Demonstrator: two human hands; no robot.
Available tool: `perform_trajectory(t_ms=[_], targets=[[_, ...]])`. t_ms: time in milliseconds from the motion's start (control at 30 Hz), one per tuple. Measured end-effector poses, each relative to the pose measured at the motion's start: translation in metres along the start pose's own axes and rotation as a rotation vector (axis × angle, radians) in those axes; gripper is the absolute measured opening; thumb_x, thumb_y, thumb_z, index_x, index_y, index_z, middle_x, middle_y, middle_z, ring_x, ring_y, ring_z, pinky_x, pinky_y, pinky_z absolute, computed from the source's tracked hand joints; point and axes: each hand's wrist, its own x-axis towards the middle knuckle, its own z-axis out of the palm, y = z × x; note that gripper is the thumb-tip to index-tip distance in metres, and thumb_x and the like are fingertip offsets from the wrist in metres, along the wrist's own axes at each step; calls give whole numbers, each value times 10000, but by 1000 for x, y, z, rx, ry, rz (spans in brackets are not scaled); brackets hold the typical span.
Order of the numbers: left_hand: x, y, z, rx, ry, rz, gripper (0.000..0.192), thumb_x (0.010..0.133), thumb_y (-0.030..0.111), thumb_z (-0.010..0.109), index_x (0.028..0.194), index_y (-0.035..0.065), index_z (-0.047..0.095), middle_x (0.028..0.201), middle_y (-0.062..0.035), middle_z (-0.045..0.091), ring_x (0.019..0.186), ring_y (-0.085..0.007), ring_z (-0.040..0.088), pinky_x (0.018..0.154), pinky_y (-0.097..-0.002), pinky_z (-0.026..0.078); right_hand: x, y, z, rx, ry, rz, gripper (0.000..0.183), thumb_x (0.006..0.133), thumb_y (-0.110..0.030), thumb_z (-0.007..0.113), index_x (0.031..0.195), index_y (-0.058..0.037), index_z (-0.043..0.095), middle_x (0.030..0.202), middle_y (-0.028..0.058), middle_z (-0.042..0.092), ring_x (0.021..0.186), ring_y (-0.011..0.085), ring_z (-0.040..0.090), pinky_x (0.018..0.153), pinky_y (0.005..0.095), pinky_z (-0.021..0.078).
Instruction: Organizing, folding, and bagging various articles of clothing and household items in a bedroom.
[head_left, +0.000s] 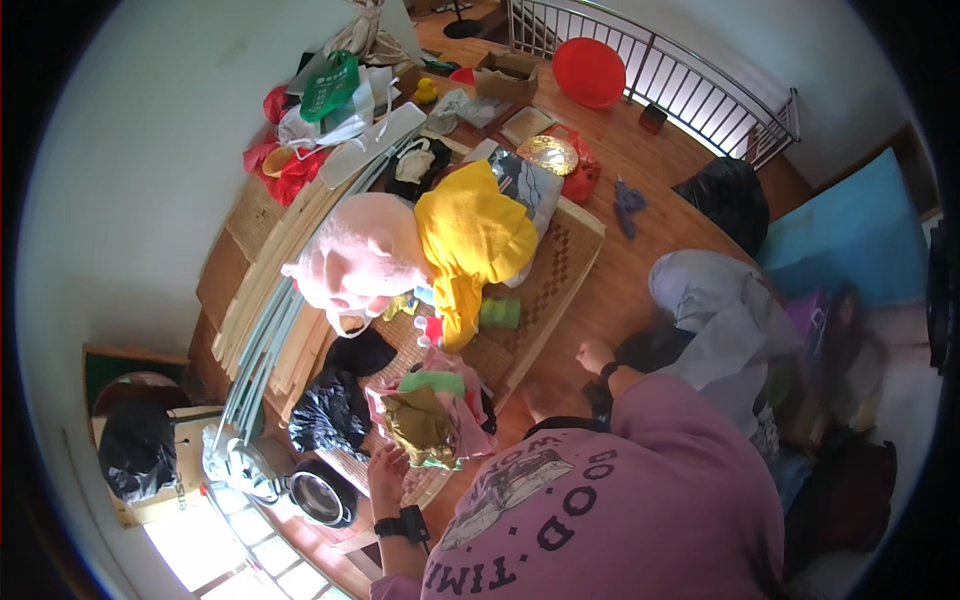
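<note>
My left hand (388, 469), with a black band at its wrist, is beside a pile of clothes, fingers half bent and apart. On top of that pile lies an olive garment (421, 424), over pink cloth (472, 401). A crumpled black plastic bag (330, 412) sits just past the left hand. My right hand (595, 355) is over the wooden floor (551, 375), its fingers curled in and nothing visible in them. Grey-white cloth (712, 315) lies beyond the right hand. Ahead, a large pink plush toy (360, 251) rests against yellow cloth (480, 240) on a woven mat (555, 277).
Long wooden slats (259, 292) and grey-green strips (259, 375) line the left. A lidded pot (255, 471) and a black round pot (324, 493) stand lower left. Farther off are a cardboard box (507, 76), a red basin (589, 72) and a metal railing (697, 79).
</note>
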Motion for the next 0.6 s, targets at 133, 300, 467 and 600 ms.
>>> perform_trajectory(t_ms=[133, 300, 467, 600], targets=[[-6, 13, 9, 15, -3, 47, 306, 890, 285, 487, 1062, 33, 495, 948, -114, 575, 830, -243, 563, 713, -337, 466, 19, 68, 23, -181, 5, 75, 179, 720, -201, 550, 661, -73, 661, 646, 125, 626, 655, 284, 622, 654, 394, 485], [-20, 20, 15, -71, 39, 71, 248, 912, 229, 465, 1050, 28, 513, 911, -126, 595, 793, -230, 586, 668, -299, 481, 31, 58, 9, -170, -151, 45, 204, 724, -195, 532, 598, -79, 643, 550, 107, 594, 545, 267, 600, 580, 382, 478], [-28, 22, 3, -102, 51, 71, 228, 904, 219, 477, 1033, 35, 516, 901, -124, 598, 768, -224, 589, 661, -299, 486, 53, 34, 9, -193, -193, -419, 258, 757, -179, 509, 541, -69, 598, 457, 69, 533, 422, 209, 529, 462, 334, 434], [-33, 7, -41, -124, 135, 101, 274, 884, 230, 502, 1068, 27, 496, 933, -129, 579, 799, -230, 579, 686, -323, 490, 44, -98, -17, 419, -262, 7, 171, 810, -169, 538, 724, -32, 595, 544, 54, 556, 475, 147, 528, 449, 286, 412]])
